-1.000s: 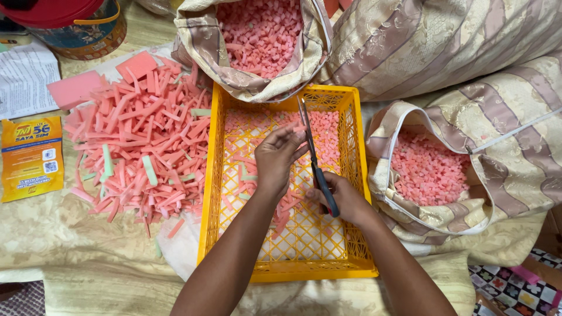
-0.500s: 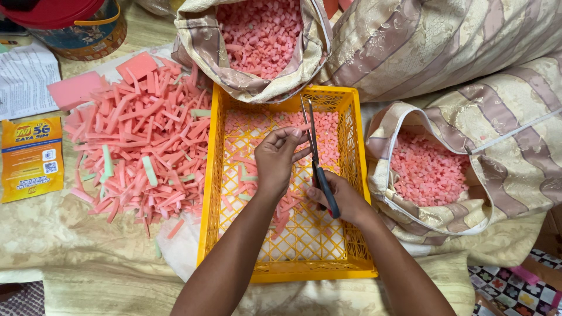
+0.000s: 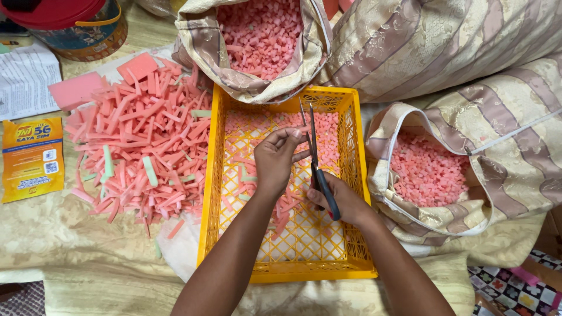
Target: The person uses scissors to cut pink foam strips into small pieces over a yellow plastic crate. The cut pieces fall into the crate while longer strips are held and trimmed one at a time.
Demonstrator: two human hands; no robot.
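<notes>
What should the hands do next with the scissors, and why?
Probably close the scissors: the right hand holds them with blades slightly parted, and the left hand holds a pink foam strip against the blades, above the yellow crate.

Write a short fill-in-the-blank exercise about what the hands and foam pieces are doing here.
1. The right hand holds a pair of ____ over the crate.
2. The left hand pinches a pink foam strip above the ____ plastic crate.
3. The loose pile of foam strips lies to the ____ of the crate.

Missing words: scissors; yellow; left
</notes>
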